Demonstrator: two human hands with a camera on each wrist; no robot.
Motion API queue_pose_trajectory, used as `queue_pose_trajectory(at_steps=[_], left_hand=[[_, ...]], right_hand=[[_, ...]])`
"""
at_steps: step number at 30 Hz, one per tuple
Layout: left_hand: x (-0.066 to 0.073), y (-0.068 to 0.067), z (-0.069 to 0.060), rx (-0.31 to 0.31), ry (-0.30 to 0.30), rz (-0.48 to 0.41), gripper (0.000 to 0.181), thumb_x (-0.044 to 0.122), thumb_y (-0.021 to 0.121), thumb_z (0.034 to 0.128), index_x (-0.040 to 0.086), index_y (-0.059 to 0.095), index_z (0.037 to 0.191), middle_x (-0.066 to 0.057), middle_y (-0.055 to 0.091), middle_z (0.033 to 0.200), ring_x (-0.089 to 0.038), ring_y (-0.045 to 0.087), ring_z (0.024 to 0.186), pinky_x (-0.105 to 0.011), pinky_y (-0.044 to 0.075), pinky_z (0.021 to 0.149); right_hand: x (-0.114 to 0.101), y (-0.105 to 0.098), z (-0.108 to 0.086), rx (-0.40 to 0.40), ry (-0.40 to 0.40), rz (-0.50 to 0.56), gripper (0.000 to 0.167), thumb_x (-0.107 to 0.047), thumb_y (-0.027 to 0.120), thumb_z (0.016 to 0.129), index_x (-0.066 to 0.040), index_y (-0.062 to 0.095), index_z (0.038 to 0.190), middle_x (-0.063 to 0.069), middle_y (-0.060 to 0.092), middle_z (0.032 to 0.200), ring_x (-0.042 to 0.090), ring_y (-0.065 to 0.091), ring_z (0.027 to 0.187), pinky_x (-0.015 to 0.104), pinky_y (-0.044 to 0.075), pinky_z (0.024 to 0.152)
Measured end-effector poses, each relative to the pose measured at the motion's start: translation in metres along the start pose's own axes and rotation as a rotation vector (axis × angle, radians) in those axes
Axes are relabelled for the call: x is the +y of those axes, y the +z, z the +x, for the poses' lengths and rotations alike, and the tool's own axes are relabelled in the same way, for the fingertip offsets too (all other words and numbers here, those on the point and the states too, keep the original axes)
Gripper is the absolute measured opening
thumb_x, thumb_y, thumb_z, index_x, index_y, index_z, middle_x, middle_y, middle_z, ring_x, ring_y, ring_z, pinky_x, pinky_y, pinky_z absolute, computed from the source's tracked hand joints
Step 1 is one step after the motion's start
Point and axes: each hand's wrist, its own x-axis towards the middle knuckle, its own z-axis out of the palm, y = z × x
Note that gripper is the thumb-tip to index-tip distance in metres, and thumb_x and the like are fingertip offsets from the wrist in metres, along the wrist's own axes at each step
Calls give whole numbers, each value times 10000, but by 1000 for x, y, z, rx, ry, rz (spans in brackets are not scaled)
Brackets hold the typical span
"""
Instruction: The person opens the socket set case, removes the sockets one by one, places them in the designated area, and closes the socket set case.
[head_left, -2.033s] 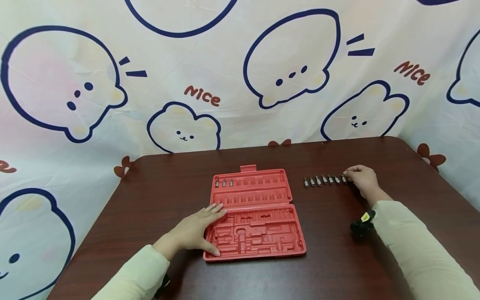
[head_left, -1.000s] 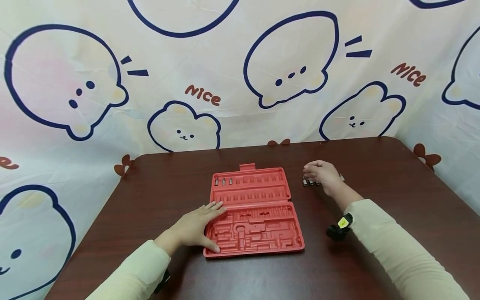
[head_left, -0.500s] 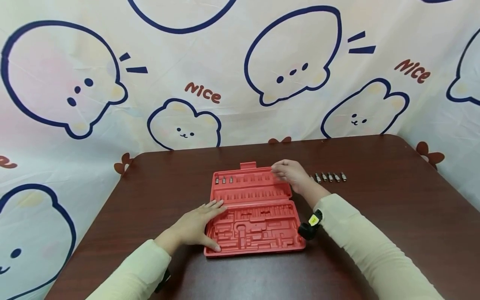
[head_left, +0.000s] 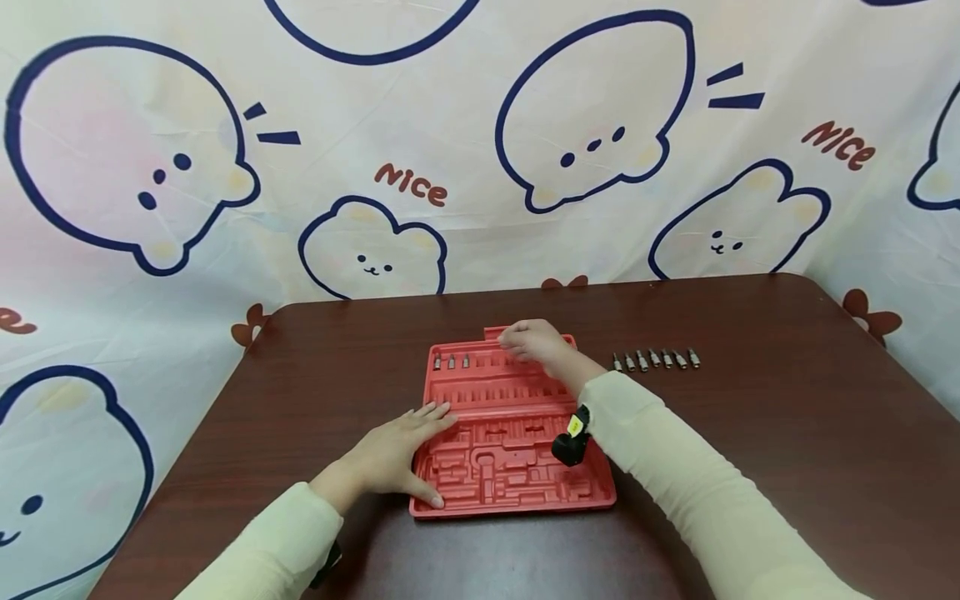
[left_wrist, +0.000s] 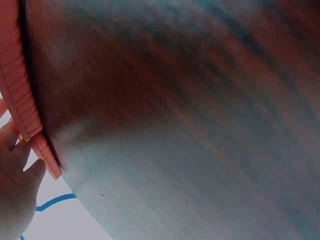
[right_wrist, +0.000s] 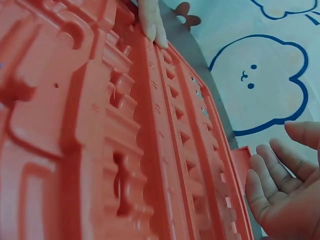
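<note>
Case (head_left: 510, 477) on table (head_left: 360, 358), three bits (head_left: 452, 362) inside, seven bits (head_left: 655, 358) at right

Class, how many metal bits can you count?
10 metal bits: 7 lined up on the table right of the red case, 3 at the left end of its upper row. The right hand could hide more.

Left hand (left_wrist: 17, 192) sits at the left border of the view, partly cut off, at the edge of a red case (left_wrist: 14, 75); exact contact unclear. Case shows a ribbed side wall; a second ribbed red section (left_wrist: 46, 156) lies on its far side. Brown bench (left_wrist: 165, 120) fills most of the field, grain blurred, pale sheen in part. Beyond its far edge: white backdrop (left_wrist: 65, 220) with blue line (left_wrist: 56, 201).
</note>
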Motion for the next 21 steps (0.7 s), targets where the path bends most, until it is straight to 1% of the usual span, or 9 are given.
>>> queue_pose_trajectory(at_steps=[5, 7, 10, 12, 14, 15, 17, 19, 21], left_hand=[[0, -1, -1, -5, -2, 0, 1018, 697, 608, 513, 190, 317, 1348, -13, 232, 1402, -185, 155, 1279, -431, 241, 964], [0, -1, -1, -8, -7, 1, 1019, 696, 610, 513, 189, 318, 1347, -14, 236, 1400, -186, 156, 1278, -432, 243, 963], [0, -1, -2, -14, -16, -2, 1015, 693, 611, 515, 193, 318, 1347, -12, 238, 1399, -186, 157, 1278, -444, 250, 956], [0, -1, -2, -15, -19, -2, 1012, 693, 611, 515, 194, 320, 1347, -12, 239, 1398, -188, 159, 1278, -448, 251, 954], [0, -1, -2, -16, -20, 0, 1011, 696, 606, 517, 196, 319, 1347, -11, 238, 1399, -187, 159, 1277, -448, 252, 954], [0, -1, -1, -15, -17, 3, 1011, 699, 603, 517, 194, 320, 1346, -12, 239, 1399, -189, 160, 1277, -447, 254, 953], [0, -1, -1, -12, -11, 5, 1012, 700, 601, 519, 188, 322, 1346, -16, 240, 1398, -193, 163, 1276, -441, 256, 954], [0, -1, -1, -9, -4, 7, 1012, 703, 598, 520, 184, 323, 1345, -20, 242, 1398, -194, 165, 1276, -438, 258, 953], [-1, 0, 0, -3, 5, 15, 1013, 709, 591, 521, 181, 325, 1344, -23, 245, 1397, -196, 167, 1275, -432, 261, 953]], right_hand=[[0, 12, 12, -6, -1, -76, 232, -155, 543, 853, -9, 583, 1028, 120, 565, 1025, 247, 535, 928, 344, 426, 795], [1, 18, 16, -4, -2, -126, 217, -150, 551, 849, -29, 603, 1021, 101, 556, 1054, 232, 522, 934, 338, 420, 792], [2, 26, 21, -5, -15, -190, 211, -126, 566, 836, -37, 620, 1020, 95, 501, 1179, 231, 461, 1037, 353, 390, 836], [2, 32, 24, -12, -36, -244, 215, -109, 567, 832, -34, 622, 1025, 90, 428, 1272, 233, 398, 1124, 363, 369, 871], [2, 36, 26, -23, -56, -294, 217, -85, 557, 833, -16, 616, 1030, 102, 367, 1323, 244, 351, 1173, 366, 368, 873], [3, 38, 27, -29, -62, -322, 221, -75, 552, 834, -10, 612, 1036, 109, 360, 1326, 246, 345, 1179, 363, 375, 864], [4, 41, 30, -40, -81, -392, 236, -63, 550, 829, -5, 604, 1052, 121, 410, 1285, 246, 379, 1152, 348, 400, 832], [5, 43, 32, -44, -90, -459, 250, -55, 554, 822, -2, 600, 1062, 122, 483, 1210, 239, 435, 1089, 339, 416, 803], [6, 46, 35, -40, -99, -550, 260, -70, 566, 815, -9, 604, 1065, 109, 545, 1125, 225, 474, 1037, 333, 420, 805]])
